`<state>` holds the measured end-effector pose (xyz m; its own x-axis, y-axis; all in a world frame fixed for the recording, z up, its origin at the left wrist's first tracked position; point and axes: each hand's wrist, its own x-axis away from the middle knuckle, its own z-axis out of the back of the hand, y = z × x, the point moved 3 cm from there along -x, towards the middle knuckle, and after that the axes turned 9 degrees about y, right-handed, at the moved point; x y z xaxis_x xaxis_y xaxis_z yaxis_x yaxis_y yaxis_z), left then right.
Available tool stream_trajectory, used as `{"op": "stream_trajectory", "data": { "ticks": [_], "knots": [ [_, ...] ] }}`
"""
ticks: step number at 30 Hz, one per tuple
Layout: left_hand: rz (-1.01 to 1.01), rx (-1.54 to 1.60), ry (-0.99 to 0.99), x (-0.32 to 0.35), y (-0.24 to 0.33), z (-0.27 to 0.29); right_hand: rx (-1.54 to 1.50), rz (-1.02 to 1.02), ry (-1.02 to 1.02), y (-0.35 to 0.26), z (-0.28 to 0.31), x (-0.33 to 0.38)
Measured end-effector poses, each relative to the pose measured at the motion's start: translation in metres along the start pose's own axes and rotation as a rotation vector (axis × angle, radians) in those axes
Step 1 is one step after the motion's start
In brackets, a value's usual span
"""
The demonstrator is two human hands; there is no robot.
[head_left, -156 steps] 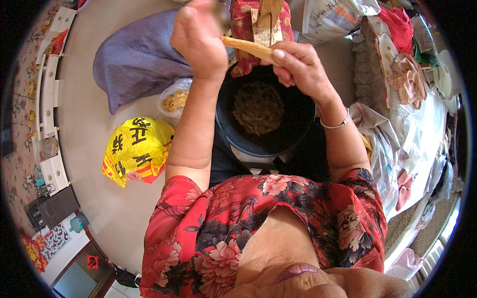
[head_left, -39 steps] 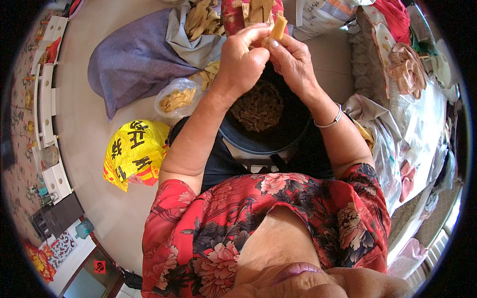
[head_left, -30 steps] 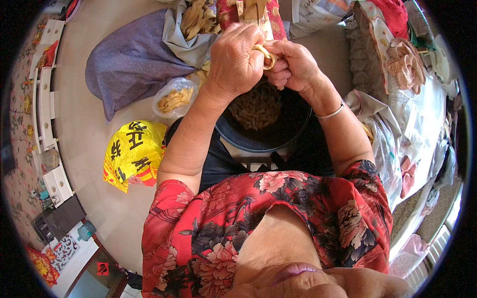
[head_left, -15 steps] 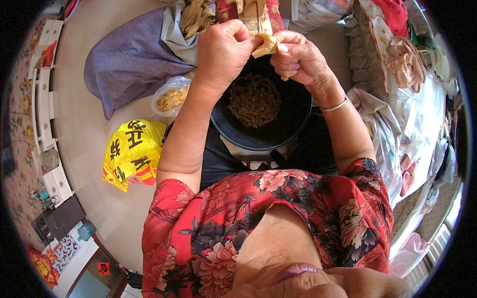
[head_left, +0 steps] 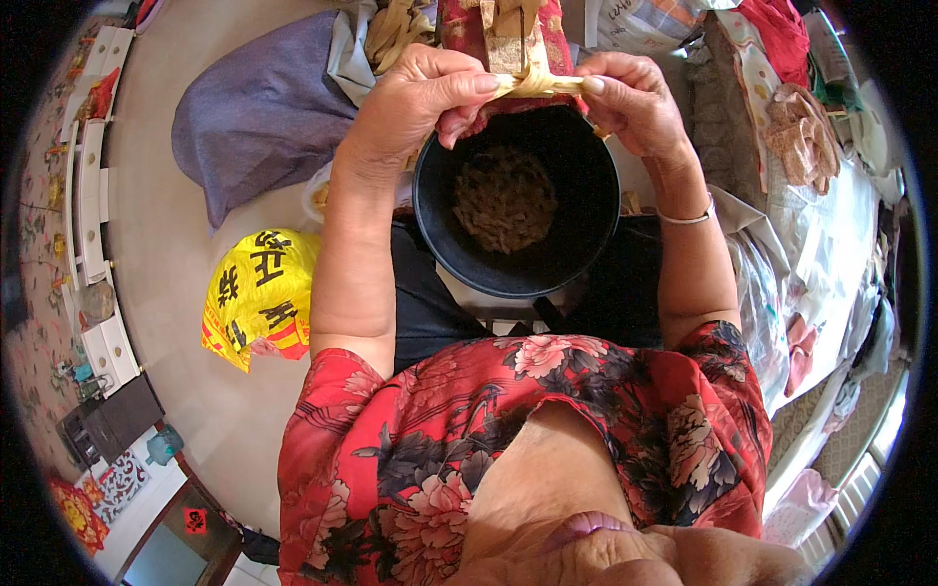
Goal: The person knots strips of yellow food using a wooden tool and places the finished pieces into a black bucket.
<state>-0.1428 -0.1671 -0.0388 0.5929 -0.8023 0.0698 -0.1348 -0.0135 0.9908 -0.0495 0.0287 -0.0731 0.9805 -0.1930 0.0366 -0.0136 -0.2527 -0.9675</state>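
Both hands grip one pale dried strip (head_left: pixel 532 85) above a black bowl (head_left: pixel 518 200): the left hand (head_left: pixel 415 98) pinches its left end between thumb and fingers, and the right hand (head_left: pixel 630 98) holds the other end. Judging by the heap of brown bits (head_left: pixel 503 198) covering the bowl's bottom, some work is done. More pale strips (head_left: pixel 396 29) lie beyond the hands, so plenty seems left. A yellow bag (head_left: pixel 256 296) and a purple cloth bundle (head_left: pixel 259 107) lie on the floor (head_left: pixel 166 244) to the left, well apart from the bowl. Nothing blocks the hands.
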Motion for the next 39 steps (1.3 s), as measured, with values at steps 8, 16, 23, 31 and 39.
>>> {"op": "stream_trajectory", "data": {
  "ticks": [8, 16, 23, 31, 39],
  "knots": [
    [-0.124, -0.548, 0.045, -0.007, -0.016, 0.002, 0.226, -0.092, 0.038, 0.013, -0.009, 0.004],
    [0.051, -0.633, -0.132, -0.027, -0.039, -0.006, 0.722, 0.158, 0.127, 0.006, 0.002, -0.013],
    [-0.348, -1.068, 0.459, -0.079, -0.057, 0.019, 0.990, 0.349, 0.526, 0.031, 0.013, -0.072],
    [-0.170, -0.970, 0.294, -0.032, -0.049, -0.010, 0.243, -0.248, 0.156, 0.023, -0.006, -0.038],
    [-0.196, 0.749, 0.481, -0.032, -0.036, -0.034, 0.075, -0.025, -0.101, 0.018, -0.049, -0.009]
  ]
}}
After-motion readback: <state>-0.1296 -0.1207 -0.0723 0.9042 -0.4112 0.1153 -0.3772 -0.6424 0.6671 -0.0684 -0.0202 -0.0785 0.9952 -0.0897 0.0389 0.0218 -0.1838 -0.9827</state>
